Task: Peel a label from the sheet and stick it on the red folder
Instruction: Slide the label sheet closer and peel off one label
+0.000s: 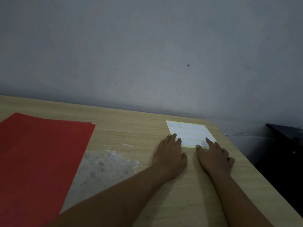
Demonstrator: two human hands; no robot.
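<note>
**Bystander1:** Head camera view says it all, we're right at the start. Label sheet (191, 134) is lying flat at the far right of the desk (131, 128), close to the wall (147, 46). Both hands are on its near edge. No label looks lifted yet, though the room is dim and the sheet is washed out, so I can't rule out a tiny corner.

**Bystander2:** Agreed. Left hand (169, 154) is palm down, fingers lying close together, tips resting on the near left corner like it's pinning the sheet. Right hand (214, 157) is flat too, fingers loosely spread, with two fingertips on the near right edge. Nothing pinched in either one.

**Bystander1:** So my guess is the next bit needs a fingernail under a label corner while the other hand keeps the paper from sliding.

**Bystander2:** Yep, and then a long carry. Red folder (41, 153) is way over on the left, well apart from the sheet, lying closed and flat. There's a scuffed whitish patch (105, 167) on the desk just beside it.
</note>
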